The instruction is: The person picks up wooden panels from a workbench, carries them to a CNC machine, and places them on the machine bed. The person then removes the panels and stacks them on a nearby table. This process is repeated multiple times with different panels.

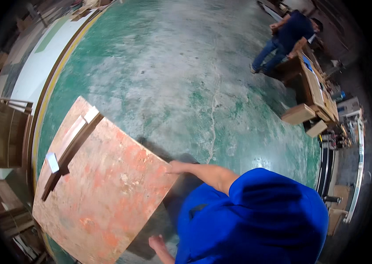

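A large board (120, 185), worn and stained pinkish orange, spreads across the lower left. My right hand (178, 167) is closed on its corner nearest my body. My left hand (156, 242) hangs lower down, apart from the board's near edge, its fingers curled and nothing visible in them. Along the board's far side lies a long dark brown wooden strip (70, 156), with a paler strip (74, 133) beside it. A small whitish block (52, 162) sits by the dark strip, and another light piece (91, 114) rests at its upper end.
A yellow-edged strip (54, 81) borders the green, worn floor (173, 79) at left, with wooden shelving (1, 132) beyond. At upper right a person (289, 39) in dark clothes stands by a wooden workbench (316, 90). Wooden boxes (299, 114) and long metal profiles (357, 171) line the right.
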`<move>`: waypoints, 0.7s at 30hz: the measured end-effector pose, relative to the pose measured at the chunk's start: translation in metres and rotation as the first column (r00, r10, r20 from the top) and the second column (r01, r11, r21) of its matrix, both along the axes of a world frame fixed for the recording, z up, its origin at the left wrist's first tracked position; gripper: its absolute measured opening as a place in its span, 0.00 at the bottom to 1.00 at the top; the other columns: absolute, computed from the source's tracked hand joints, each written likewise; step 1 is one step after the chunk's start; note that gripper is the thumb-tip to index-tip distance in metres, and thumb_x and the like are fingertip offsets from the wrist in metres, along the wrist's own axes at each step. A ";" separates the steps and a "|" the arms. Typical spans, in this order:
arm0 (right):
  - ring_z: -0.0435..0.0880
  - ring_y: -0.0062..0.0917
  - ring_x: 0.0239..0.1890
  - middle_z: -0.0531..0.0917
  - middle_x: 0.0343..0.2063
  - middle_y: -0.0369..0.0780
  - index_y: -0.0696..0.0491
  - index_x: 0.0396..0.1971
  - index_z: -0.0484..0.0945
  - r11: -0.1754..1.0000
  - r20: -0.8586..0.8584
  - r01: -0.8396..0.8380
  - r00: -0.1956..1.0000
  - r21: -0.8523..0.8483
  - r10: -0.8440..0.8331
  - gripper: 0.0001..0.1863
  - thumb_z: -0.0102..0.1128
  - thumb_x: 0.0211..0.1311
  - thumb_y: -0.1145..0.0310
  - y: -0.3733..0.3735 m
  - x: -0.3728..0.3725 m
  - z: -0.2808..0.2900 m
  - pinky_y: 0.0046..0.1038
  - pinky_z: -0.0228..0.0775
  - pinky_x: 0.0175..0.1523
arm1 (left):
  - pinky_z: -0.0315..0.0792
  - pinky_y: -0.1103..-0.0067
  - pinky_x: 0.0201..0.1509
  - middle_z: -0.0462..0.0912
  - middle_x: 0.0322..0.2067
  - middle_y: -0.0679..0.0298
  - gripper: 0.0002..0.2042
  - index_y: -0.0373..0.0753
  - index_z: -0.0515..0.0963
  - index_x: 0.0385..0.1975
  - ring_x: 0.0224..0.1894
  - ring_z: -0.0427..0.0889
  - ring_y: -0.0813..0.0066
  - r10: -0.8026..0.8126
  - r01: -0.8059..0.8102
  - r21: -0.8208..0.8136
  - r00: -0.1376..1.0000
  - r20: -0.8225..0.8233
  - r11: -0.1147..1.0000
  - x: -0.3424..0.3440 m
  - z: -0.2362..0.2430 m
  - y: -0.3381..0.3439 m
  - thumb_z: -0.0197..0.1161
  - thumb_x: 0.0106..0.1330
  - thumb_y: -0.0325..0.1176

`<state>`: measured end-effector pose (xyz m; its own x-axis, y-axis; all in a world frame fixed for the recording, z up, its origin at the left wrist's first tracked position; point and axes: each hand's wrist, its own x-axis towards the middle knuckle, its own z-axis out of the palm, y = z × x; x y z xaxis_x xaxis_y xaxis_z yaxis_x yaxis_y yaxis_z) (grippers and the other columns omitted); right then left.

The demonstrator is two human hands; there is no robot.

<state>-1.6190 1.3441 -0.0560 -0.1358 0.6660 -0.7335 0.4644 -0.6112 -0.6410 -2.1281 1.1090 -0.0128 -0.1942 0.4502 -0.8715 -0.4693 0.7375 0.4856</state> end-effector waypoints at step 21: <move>0.82 0.44 0.50 0.84 0.45 0.51 0.62 0.49 0.76 0.925 0.519 0.071 0.811 0.373 -0.271 0.28 0.65 0.61 0.52 -0.074 0.211 0.054 0.40 0.73 0.57 | 0.73 0.63 0.63 0.80 0.55 0.43 0.25 0.31 0.74 0.59 0.54 0.82 0.48 -0.127 -0.019 -0.133 0.184 -0.975 0.991 -0.094 0.037 -0.117 0.67 0.66 0.40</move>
<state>-1.4084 1.2705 -0.0021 0.3633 0.8478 -0.3863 0.7056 -0.5211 -0.4802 -2.2225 0.9922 0.0245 -0.9009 0.4332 -0.0273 0.3767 0.8116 0.4466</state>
